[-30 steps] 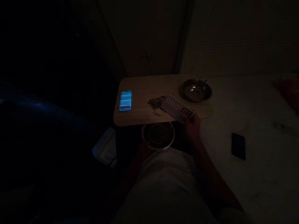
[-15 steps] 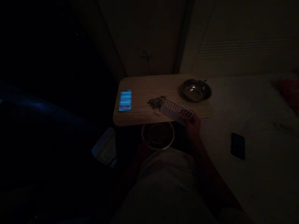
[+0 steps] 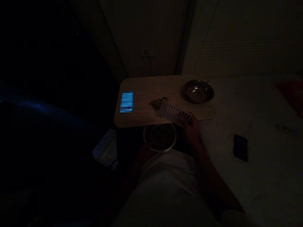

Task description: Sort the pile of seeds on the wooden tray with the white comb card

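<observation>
Slotted tray [image 3: 171, 116] at the pile of dark bits [image 3: 156, 103], on table [image 3: 139, 90]; v. low light. R hand [image 3: 192, 126]: fingers clasped round tray's near R end, its far end pointing L. L hand [image 3: 145, 151]: thumb hooked over rim of lower bowl [image 3: 173, 143], grasping it just below table's near edge; remaining fingers lost in the dark, exact placement can't be told. Bowl's contents, if any, likewise too dim.

Change vs. approx. 1 s ago: R hand & tray have shifted L, tray's far end also slightly toward wearer; that end now reaches farther into pile's near R side. L hand & lower bowl approx. unchanged. Significance (judged): tray seems now engaged w/ the bits; whether it touches or merely overhangs them is unclear, & pile's visible outline is much the same, so little if any appears displaced.

Surroundings: steel bowl [image 3: 202, 94] at table's R end, w/ thin handle [image 3: 207, 82] at its rim; lit screen [image 3: 126, 101] at L end; dark phone [image 3: 240, 147] on pale surface [image 3: 260, 183], far R.
</observation>
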`<state>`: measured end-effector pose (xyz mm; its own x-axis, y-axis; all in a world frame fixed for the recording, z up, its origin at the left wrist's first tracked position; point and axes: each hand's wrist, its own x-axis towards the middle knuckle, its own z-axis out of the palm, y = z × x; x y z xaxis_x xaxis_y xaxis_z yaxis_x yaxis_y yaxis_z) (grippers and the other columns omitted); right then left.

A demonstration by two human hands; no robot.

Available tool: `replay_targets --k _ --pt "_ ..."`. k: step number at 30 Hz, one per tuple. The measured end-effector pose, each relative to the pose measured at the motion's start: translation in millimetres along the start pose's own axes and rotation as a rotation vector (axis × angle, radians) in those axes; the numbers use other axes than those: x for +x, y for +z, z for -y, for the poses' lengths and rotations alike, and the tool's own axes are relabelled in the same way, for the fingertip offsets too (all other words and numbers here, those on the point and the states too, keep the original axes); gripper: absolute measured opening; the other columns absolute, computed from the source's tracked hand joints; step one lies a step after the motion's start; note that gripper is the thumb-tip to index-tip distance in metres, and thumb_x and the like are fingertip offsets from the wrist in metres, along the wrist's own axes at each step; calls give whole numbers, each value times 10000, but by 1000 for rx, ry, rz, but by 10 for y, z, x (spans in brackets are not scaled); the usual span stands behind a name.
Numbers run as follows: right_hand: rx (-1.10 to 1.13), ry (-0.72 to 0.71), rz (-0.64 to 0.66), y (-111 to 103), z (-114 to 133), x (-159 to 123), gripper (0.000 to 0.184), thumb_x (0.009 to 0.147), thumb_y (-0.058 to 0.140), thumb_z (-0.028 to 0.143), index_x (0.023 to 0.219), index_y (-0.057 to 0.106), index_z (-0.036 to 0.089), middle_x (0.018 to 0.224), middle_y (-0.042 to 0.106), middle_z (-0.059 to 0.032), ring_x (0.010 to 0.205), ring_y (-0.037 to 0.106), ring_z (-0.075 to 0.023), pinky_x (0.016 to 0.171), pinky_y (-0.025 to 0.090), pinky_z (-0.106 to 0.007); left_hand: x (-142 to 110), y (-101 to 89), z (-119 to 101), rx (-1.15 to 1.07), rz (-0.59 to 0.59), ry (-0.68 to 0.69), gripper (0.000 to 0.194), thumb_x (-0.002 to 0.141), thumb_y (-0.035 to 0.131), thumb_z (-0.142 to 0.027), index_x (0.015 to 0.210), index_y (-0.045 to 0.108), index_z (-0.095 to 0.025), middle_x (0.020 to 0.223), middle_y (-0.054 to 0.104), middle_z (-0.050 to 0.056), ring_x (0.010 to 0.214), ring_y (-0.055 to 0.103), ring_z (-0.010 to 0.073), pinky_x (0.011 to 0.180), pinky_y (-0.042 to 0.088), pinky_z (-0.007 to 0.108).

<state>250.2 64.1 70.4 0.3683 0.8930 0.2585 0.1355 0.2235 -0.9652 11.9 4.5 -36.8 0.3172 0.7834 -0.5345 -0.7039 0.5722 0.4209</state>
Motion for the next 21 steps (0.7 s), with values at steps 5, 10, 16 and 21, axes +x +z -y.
replay_targets --k 5,10,16,21 --pt "-1 -19 28 32 43 -4 220 820 627 296 1014 689 213 968 746 -39 902 674 -211 841 534 -356 7 2 -7 2 -7 0 398 646 641 -240 1034 684 -160 977 766 125 1242 584 403 1097 395 525" --pt "-13 -45 35 60 15 8 232 828 628 302 1033 689 213 986 747 -41 919 675 -212 858 532 -359 28 -51 25 10 -33 -12 348 666 622 -255 988 698 -145 942 769 128 1224 596 407 1098 393 527" --pt "8 -33 60 114 -1 19 239 827 637 298 1045 689 217 996 743 -39 932 675 -212 883 528 -371 35 -87 51 9 -44 -8 317 692 638 -262 981 708 -151 939 770 123 1176 629 392 1057 438 513" --pt "14 -42 86 134 -2 57 239 834 632 296 1053 692 222 1006 743 -37 935 674 -213 887 528 -372 34 -141 74 21 -87 -9 246 713 654 -259 947 712 -206 865 774 78 1090 678 350 1032 467 489"
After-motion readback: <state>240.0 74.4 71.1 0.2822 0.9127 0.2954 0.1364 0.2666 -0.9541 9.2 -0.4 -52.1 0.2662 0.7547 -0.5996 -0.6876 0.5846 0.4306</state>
